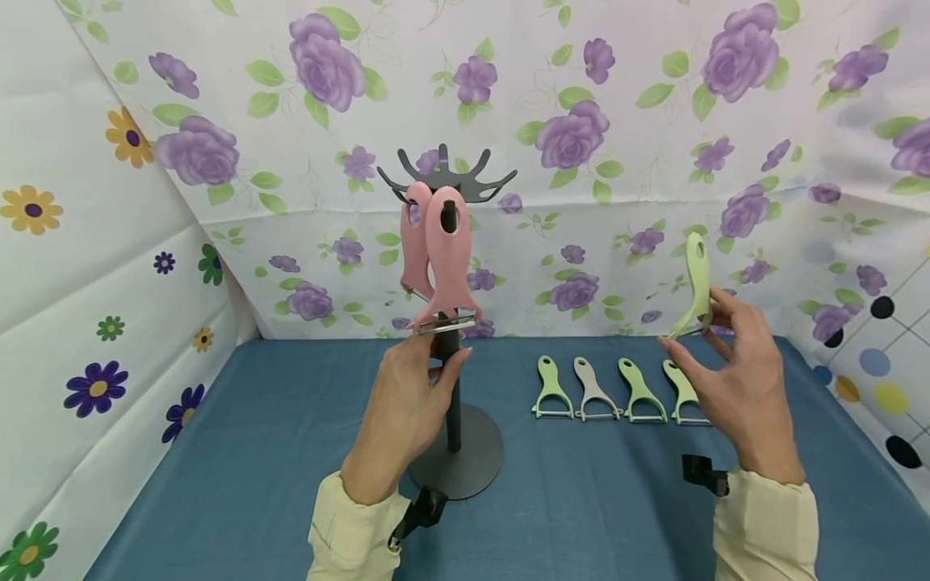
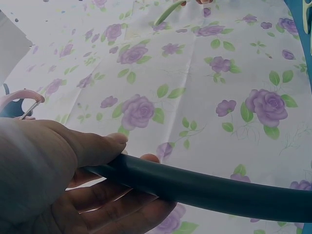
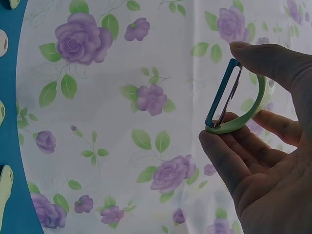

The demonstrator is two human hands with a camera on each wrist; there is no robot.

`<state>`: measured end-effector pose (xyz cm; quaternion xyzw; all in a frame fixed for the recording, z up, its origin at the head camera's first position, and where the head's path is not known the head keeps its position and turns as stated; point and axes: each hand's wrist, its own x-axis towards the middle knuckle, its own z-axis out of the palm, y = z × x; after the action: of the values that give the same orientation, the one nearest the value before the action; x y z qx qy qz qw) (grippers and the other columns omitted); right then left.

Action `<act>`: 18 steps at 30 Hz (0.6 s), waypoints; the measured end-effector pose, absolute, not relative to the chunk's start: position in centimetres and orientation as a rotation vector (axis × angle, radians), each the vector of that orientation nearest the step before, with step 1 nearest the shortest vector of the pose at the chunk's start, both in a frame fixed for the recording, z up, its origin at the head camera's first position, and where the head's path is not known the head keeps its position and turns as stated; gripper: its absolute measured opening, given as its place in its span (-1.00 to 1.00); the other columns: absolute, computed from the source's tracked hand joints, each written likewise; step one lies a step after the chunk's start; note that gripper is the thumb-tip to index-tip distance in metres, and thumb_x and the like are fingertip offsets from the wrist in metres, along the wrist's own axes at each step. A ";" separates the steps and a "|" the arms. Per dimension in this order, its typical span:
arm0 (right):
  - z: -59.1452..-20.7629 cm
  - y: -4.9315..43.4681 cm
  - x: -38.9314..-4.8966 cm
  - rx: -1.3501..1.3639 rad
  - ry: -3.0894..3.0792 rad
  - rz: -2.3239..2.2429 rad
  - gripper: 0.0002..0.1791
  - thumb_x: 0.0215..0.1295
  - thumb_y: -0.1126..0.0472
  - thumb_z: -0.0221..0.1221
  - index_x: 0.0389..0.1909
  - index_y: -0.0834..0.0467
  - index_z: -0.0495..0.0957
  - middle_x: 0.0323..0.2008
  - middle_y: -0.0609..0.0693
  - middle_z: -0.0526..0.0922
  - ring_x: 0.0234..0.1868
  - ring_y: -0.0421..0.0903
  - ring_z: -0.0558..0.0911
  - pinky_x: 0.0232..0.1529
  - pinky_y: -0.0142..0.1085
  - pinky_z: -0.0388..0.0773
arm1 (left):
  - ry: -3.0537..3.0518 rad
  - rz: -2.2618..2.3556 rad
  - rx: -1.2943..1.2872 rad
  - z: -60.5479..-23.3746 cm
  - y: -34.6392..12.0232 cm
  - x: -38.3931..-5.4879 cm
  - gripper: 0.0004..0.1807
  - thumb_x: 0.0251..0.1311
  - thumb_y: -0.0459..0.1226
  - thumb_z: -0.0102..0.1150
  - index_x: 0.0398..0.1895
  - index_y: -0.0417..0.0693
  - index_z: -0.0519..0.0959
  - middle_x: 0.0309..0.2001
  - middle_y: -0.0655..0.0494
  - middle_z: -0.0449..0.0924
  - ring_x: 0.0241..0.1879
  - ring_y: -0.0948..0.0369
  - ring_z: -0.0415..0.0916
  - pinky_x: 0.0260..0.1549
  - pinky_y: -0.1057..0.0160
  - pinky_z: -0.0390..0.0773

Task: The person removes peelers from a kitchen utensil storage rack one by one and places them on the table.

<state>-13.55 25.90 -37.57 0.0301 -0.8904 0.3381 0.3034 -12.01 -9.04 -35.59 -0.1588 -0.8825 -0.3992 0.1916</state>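
The left hand point(image 1: 400, 407) curls its thumb and fingers round the dark pole of the stand point(image 1: 454, 411), just below two pink peelers point(image 1: 450, 262) that hang from hooks on its near side. Well apart to the right, the right hand point(image 1: 744, 379) pinches a green peeler point(image 1: 698, 274) by its blade end, between thumb and fingers, the handle pointing up. On the blue table point(image 1: 581, 508), right of the stand, four peelers point(image 1: 548, 373) lie in a row (one paler than the others), blades toward the near side.
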 end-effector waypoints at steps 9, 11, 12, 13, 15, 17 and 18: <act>-37.6 26.3 -13.5 0.045 -2.371 0.882 -0.13 0.29 0.13 0.41 0.56 -0.19 0.22 0.20 0.15 0.44 0.16 -0.05 0.43 0.27 -0.27 0.52 | -2.487 -1.114 -0.443 -35.6 -9.0 -12.0 -0.75 0.41 -0.26 0.25 0.07 -0.14 0.55 -0.13 -0.08 0.70 -0.15 0.07 0.75 -0.17 0.14 0.77; -37.6 26.4 -13.4 0.040 -2.371 0.885 -0.13 0.29 0.11 0.41 0.55 -0.22 0.21 0.21 0.14 0.44 0.15 -0.09 0.42 0.26 -0.24 0.53 | -2.489 -1.117 -0.444 -35.6 -9.0 -12.0 -0.75 0.41 -0.26 0.24 0.07 -0.14 0.55 -0.13 -0.08 0.70 -0.15 0.06 0.75 -0.17 0.13 0.77; -37.6 26.5 -13.4 0.037 -2.371 0.885 -0.13 0.29 0.11 0.41 0.55 -0.23 0.21 0.21 0.13 0.45 0.15 -0.11 0.41 0.26 -0.26 0.53 | -2.489 -1.118 -0.443 -35.6 -9.0 -12.0 -0.75 0.41 -0.26 0.24 0.07 -0.14 0.55 -0.13 -0.08 0.70 -0.15 0.06 0.75 -0.17 0.13 0.77; -37.6 26.5 -13.4 0.035 -2.371 0.883 -0.12 0.28 0.11 0.41 0.55 -0.24 0.22 0.21 0.12 0.45 0.14 -0.14 0.41 0.26 -0.27 0.53 | -2.488 -1.120 -0.444 -35.6 -9.0 -12.0 -0.75 0.41 -0.26 0.24 0.07 -0.14 0.55 -0.13 -0.08 0.70 -0.15 0.06 0.75 -0.17 0.13 0.77; -37.7 26.6 -13.4 0.033 -2.369 0.881 -0.12 0.28 0.11 0.42 0.55 -0.26 0.21 0.22 0.12 0.45 0.13 -0.20 0.39 0.25 -0.30 0.54 | -2.485 -1.121 -0.445 -35.6 -9.0 -12.0 -0.75 0.41 -0.26 0.24 0.06 -0.15 0.55 -0.13 -0.09 0.70 -0.16 0.05 0.75 -0.17 0.13 0.78; -37.7 26.8 -13.5 0.031 -2.367 0.882 -0.11 0.27 0.11 0.42 0.55 -0.27 0.21 0.22 0.11 0.45 0.13 -0.21 0.39 0.26 -0.33 0.54 | -2.479 -1.121 -0.449 -35.6 -9.0 -12.0 -0.75 0.41 -0.26 0.25 0.06 -0.14 0.55 -0.13 -0.09 0.70 -0.16 0.05 0.75 -0.17 0.13 0.78; -37.7 26.8 -13.5 0.029 -2.367 0.884 -0.11 0.27 0.10 0.42 0.55 -0.28 0.20 0.22 0.11 0.45 0.13 -0.20 0.39 0.26 -0.32 0.54 | -2.476 -1.120 -0.451 -35.6 -9.0 -12.0 -0.75 0.41 -0.26 0.25 0.06 -0.14 0.55 -0.13 -0.09 0.71 -0.16 0.05 0.75 -0.17 0.13 0.78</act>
<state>-13.46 26.84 -37.73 0.0110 -0.8928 0.3335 0.3026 -11.99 -8.99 -35.56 -0.1608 -0.8820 -0.3991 0.1923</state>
